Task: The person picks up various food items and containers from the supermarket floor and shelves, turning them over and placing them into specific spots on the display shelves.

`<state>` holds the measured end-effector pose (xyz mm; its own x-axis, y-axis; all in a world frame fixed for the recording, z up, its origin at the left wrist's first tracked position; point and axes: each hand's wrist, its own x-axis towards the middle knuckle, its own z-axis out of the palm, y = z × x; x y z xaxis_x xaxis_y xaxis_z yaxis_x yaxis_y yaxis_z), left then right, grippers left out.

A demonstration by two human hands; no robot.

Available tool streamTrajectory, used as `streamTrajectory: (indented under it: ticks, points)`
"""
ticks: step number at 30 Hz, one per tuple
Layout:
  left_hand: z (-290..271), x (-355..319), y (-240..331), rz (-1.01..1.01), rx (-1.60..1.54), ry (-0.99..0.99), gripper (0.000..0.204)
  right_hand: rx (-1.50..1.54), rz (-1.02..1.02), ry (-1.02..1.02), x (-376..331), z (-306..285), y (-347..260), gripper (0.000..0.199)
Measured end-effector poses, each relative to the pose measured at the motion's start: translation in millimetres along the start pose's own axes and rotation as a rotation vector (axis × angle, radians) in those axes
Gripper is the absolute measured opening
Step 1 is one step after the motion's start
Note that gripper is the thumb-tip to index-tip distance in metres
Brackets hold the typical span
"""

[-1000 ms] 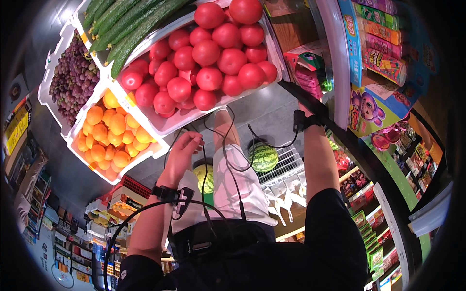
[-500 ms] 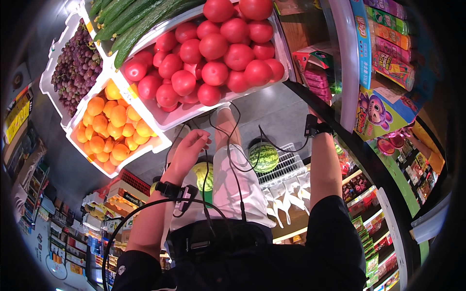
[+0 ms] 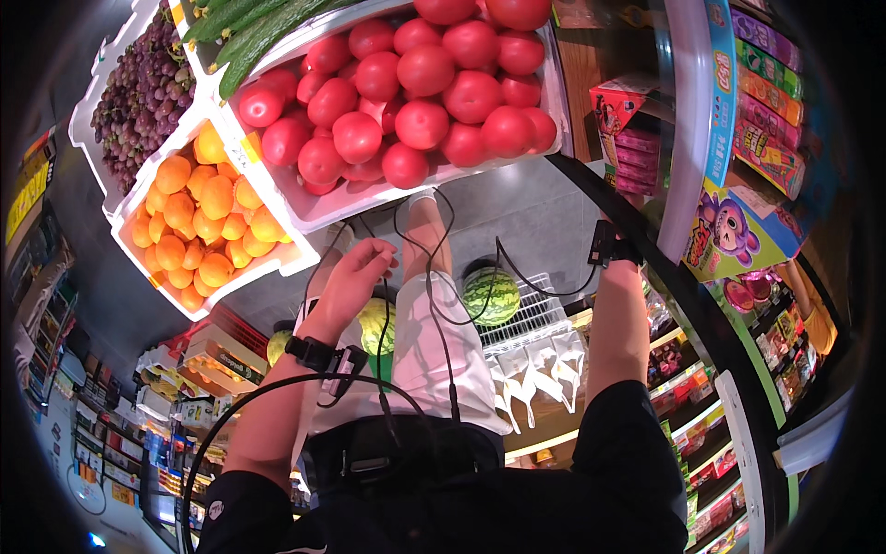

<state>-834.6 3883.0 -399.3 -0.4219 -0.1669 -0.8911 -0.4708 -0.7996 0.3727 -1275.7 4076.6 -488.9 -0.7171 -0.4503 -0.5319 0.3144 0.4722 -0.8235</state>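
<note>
Head view. Tomatoes [image 3: 423, 124]: heaped in a white crate [image 3: 343, 214], upper centre, just beyond the left hand [image 3: 365, 270]. Skins smooth, glossy, saturated red; shape round, some slightly flattened; small bright highlights on several; sizes vary mildly. Left hand: below the crate's near rim, apart from it, fingers loosely half-curled, thumb slightly off them, no object seen in the grasp. Right hand [image 3: 631, 209]: mostly obscured at the dark shelf edge [image 3: 672, 266], near stacked pink packs [image 3: 636, 159]; finger spread and any contact cannot be told. Adjoining the tomatoes: orange fruit [image 3: 214, 198], matte to softly shiny; green cucumbers [image 3: 263, 42], ridged.
</note>
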Motion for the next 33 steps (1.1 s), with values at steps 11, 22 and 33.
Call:
streamTrajectory:
  ticks: [11,22,33]
  points:
    - [-8.7,13.1,-15.1,-0.066,-0.006,-0.007,0.022,0.103,0.041,-0.057,-0.6,2.4,-4.7,0.046]
    - [-3.9,35.7,-36.3,-0.053,-0.118,-0.066,0.019,0.214,0.101,-0.117,9.8,-12.2,-18.8,0.045]
    - [-3.8,56.9,-39.1,-0.075,-0.15,-0.108,0.02,0.27,0.177,-0.145,23.7,-11.6,-10.7,0.043]
